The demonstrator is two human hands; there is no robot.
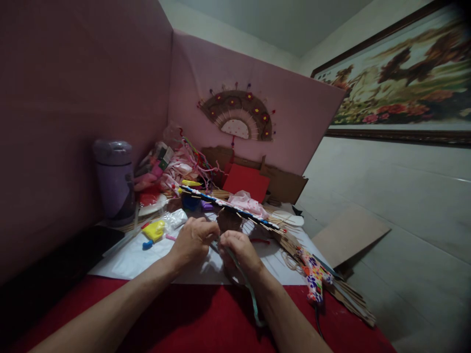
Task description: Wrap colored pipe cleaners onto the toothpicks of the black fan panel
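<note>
My right hand (240,249) is closed in a pinch on a pale green strand (247,283) that looks like a pipe cleaner. The strand's long end droops below the hand over the red cloth. My left hand (194,239) is also pinched, its fingertips almost meeting those of the right where the strand's upper end appears to lie. The closed fingers hide most of that end. Just beyond both hands, a long fan-like piece (228,205) of dark material with blue and white trim and thin sticks is seen nearly edge-on.
A purple tumbler (115,184) stands at the left. Yellow clay (153,229) in plastic lies on white paper (127,260). At the right is a flower-patterned glue gun (314,279) with a cord. Behind are pink materials (180,169), a red card (246,182) and a decorated fan (239,110).
</note>
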